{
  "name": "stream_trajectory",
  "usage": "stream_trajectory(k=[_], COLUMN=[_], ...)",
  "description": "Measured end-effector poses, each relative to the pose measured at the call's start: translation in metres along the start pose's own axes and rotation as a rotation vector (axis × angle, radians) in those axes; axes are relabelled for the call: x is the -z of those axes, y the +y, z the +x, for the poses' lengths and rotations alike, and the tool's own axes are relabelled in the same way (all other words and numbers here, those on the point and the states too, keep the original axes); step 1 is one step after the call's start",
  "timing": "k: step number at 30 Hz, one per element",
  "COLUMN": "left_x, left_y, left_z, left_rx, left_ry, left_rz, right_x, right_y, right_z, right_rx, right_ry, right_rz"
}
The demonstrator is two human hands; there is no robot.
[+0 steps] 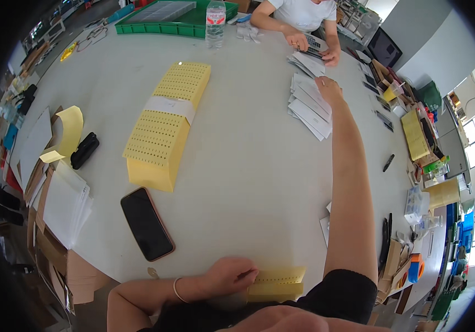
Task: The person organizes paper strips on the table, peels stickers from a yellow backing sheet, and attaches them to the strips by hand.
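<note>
My right arm stretches far across the table, and my right hand (330, 91) has its fingers bent in at the upper edge of a fanned pile of white paper slips (309, 110). The fingertips are small and partly hidden, but they look closed on a slip. Near the front edge, my left hand (231, 276) is curled into a loose fist. Its fingertips meet the left end of a small yellow stack of punched paper (277, 283), and what lies inside the fist is hidden. A long yellow block of punched paper (165, 124) with a white band (170, 105) lies left of centre.
Across the table a co-worker's hands (298, 43) handle a grey and black object beside more white slips (306, 63). A phone (148, 224), a black case (85, 150), white sheets (66, 205), a bottle (215, 25), a green tray (160, 27) and a pen (388, 162) lie around.
</note>
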State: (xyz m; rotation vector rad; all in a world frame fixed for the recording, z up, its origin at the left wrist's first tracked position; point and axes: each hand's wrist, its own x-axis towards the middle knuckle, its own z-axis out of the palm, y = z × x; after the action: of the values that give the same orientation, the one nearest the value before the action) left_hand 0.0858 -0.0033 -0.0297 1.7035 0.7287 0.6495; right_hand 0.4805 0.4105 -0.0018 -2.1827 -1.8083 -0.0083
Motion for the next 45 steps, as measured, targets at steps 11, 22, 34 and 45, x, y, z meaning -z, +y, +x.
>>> stream_trajectory(k=[11,22,34,45], left_x=[0.003,-0.003,-0.035,-0.04], left_y=[0.004,-0.003,0.003,-0.005], left_z=[0.002,0.002,-0.01,-0.018], left_rx=[-0.028,-0.157,-0.626,-0.634], left_ry=[0.016,0.005,-0.145,-0.071], left_rz=[-0.106,0.057,0.398,0.473], right_x=[-0.016,0.004,0.01,0.039], right_y=[-0.012,-0.079,-0.122,-0.113], right_z=[-0.017,-0.178,-0.319,-0.386], right_rx=[-0.118,-0.065,0.098,0.448], right_ry=[-0.089,-0.176,-0.153,0.203], right_rz=[-0.048,0.048,0.001,0.342])
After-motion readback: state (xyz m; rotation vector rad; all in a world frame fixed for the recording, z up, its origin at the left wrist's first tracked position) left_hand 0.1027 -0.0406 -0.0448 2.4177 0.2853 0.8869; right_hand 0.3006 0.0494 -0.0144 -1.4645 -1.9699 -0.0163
